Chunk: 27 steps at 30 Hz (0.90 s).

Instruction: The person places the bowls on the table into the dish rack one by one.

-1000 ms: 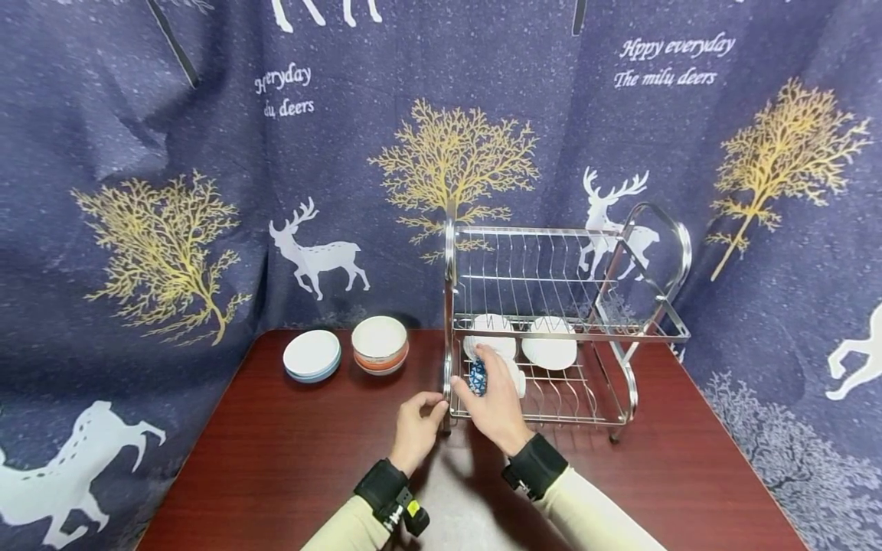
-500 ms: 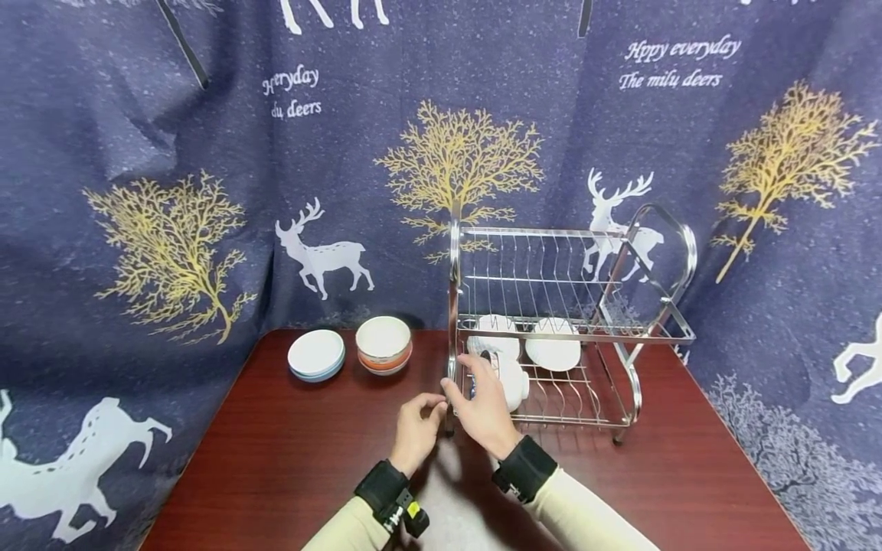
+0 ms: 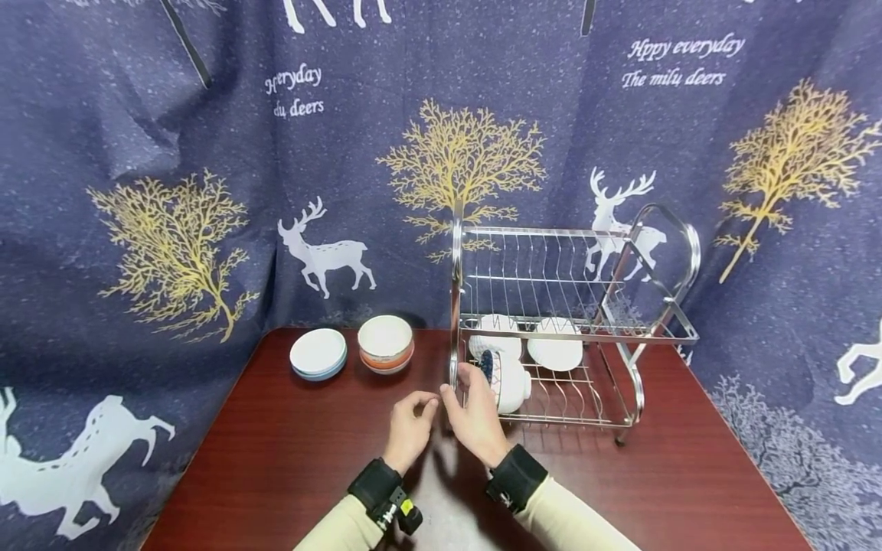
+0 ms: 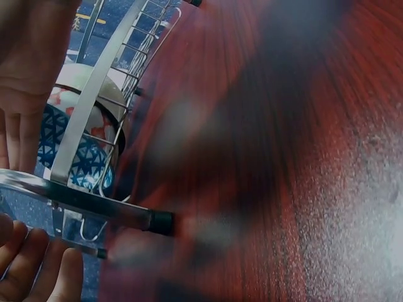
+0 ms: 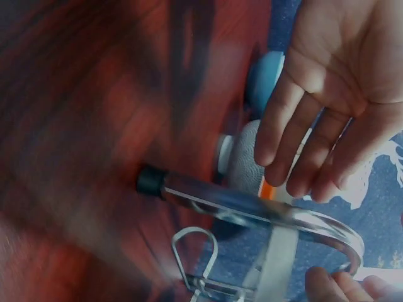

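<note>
The blue-patterned bowl [image 3: 501, 378] lies on its side in the lower tier of the wire rack [image 3: 623, 334], just beyond my right hand [image 3: 474, 413] and a little to its right — that hand is nearer, fingers relaxed and holding nothing. My left hand [image 3: 409, 428] hovers just beside the rack's corner post, fingers loosely curled, empty. The bowl is glazed, rounded ceramic, mouth facing right; the rack is thin, slick chrome — the table [image 3: 289, 451] dark polished wood.
</note>
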Tool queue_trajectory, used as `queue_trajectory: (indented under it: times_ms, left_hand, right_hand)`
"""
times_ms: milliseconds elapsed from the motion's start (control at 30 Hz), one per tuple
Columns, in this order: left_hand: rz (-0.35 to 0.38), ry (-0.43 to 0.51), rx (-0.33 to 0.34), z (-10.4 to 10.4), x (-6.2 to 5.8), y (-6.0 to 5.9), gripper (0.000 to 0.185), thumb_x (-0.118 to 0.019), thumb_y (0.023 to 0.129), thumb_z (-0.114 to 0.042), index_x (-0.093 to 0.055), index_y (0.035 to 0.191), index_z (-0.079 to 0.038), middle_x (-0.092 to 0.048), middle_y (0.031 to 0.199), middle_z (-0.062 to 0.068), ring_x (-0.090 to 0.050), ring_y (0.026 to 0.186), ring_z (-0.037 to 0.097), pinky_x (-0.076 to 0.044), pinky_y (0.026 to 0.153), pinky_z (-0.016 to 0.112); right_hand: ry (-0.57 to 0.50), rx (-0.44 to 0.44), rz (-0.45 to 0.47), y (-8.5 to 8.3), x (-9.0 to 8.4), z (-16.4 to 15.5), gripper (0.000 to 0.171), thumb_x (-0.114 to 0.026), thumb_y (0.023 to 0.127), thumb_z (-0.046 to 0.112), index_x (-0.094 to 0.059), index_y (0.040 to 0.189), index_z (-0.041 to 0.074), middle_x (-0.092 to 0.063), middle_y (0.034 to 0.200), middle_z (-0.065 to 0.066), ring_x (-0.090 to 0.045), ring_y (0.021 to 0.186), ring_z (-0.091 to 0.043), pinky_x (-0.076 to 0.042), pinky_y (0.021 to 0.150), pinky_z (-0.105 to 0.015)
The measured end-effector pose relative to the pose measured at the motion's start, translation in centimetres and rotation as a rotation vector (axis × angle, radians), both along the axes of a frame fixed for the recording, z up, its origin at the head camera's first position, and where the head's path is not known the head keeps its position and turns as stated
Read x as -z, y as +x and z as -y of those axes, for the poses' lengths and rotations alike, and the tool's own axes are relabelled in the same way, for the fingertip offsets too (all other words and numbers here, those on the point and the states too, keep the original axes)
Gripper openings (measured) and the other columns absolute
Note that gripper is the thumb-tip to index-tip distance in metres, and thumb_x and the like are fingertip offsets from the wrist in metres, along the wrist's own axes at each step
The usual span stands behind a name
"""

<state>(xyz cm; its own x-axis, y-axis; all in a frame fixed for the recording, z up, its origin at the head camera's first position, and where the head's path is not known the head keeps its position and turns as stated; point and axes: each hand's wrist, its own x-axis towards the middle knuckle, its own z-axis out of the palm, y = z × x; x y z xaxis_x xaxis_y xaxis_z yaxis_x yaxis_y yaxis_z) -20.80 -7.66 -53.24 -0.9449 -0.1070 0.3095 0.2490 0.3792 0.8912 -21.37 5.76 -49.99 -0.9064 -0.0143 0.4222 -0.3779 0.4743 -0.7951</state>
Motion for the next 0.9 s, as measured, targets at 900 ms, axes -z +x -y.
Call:
queue_trajectory:
  times_ms: [900]
  left_hand:
    - [0.074,-0.046,-0.216,3.6,-0.9,-2.7,0.010,-0.068,0.088,-0.014,-0.071,0.095,-0.008,-0.071,0.089,0.006,-0.068,0.079,0.019,-0.053,0.071,0.036]
  right_hand:
    - [-0.196,0.023,0.043,-0.9,2.6,1.0,0.022,-0.056,0.093,0.002,-0.052,0.115,0.002,-0.066,0.086,-0.009,-0.066,0.077,-0.023,-0.051,0.062,-0.024]
